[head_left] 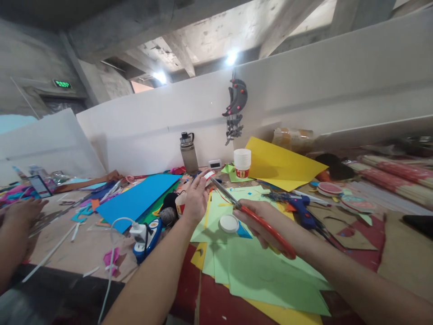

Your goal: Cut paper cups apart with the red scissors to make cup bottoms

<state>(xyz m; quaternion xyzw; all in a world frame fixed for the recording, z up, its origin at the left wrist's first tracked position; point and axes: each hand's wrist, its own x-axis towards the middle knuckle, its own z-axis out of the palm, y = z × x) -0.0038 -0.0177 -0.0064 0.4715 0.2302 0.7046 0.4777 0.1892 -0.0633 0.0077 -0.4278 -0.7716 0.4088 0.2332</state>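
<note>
My left hand [196,198] pinches a small white and red piece [210,176], which looks like paper-cup material. In my right hand [259,219] is a pair of scissors [270,225] with red handles. The blades point up and left, their tips right by the white and red piece; I cannot tell whether they touch it. Below the hands, a white round lid-like disc [229,223] and a blue paper scrap [244,231] lie on light green paper sheets [270,275]. A red and white paper cup [180,204] is partly hidden behind my left hand.
Stacked paper cups [242,162] and a bottle [188,153] stand at the back. Yellow paper [284,164], blue paper [138,198], a blue glue gun [302,207] and a power strip [148,239] with a white cable lie around. Another person's hand [22,216] is at far left.
</note>
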